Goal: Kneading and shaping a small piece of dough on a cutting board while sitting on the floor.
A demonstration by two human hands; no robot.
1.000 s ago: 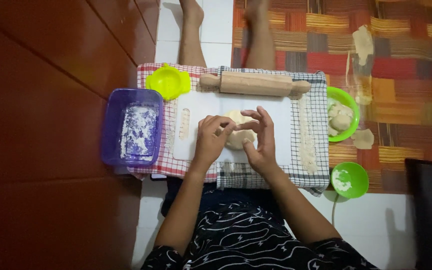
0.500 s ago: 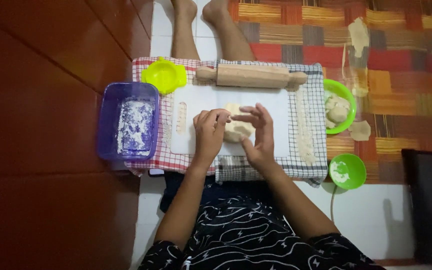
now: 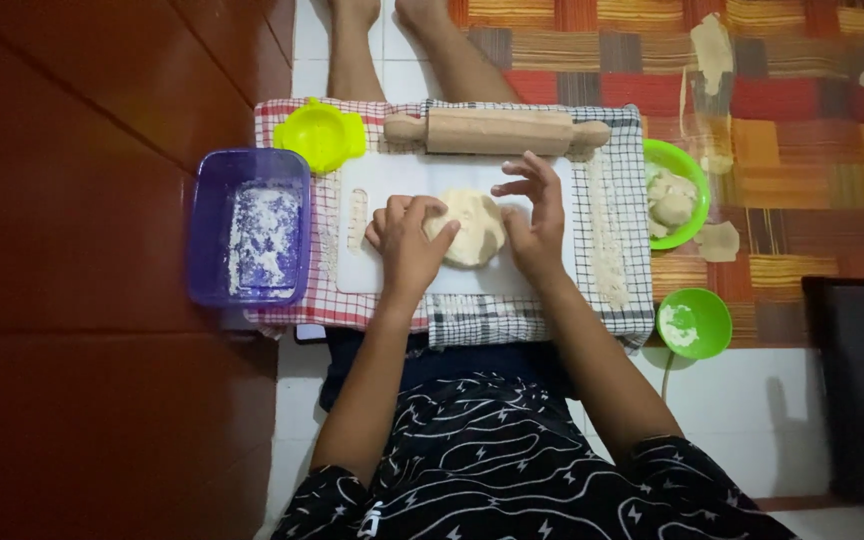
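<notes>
White cutting board centred on checkered cloth, on floor between outstretched legs. Far edge of board bounded by wooden rolling pin; yellow mould at far-left corner. Purple flour tub just beside cloth on left. Green bowl of dough balls off right edge of cloth; smaller green bowl at near right. Bare board open to left of left hand and along near edge; bare strip also between dough and rolling pin.

Dough disc flat on board, about centre. Left hand curled, fingers bent over left rim of disc, touching it, not closed round it. Right hand loosely spread against right rim, fingers fanned toward rolling pin, thumb side touching dough. Neither hand lifting or clasping dough.

Versus half a second earlier: dough wider and flatter, more of its top exposed; hands further apart at its two sides. Surrounding things in same layout.
</notes>
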